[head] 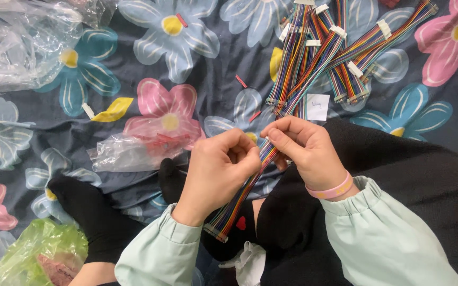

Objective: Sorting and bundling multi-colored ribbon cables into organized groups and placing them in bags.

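Flowered cloth (197,63) as work surface: left hand (216,169) and right hand (306,151) both pinching one rainbow ribbon cable (239,198) at centre, looks mid-bundling, next needs a tie; roughly six or more finished bundles (319,53) at 1 o'clock, two clear bags (22,42) at 10, one green bag (38,254) at 7.

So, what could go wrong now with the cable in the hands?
The rainbow ribbon cable is pinched between left hand and right hand; a hard pull might strain its wires at the white connector. Its far end lies among the cable pile, so it may snag there.
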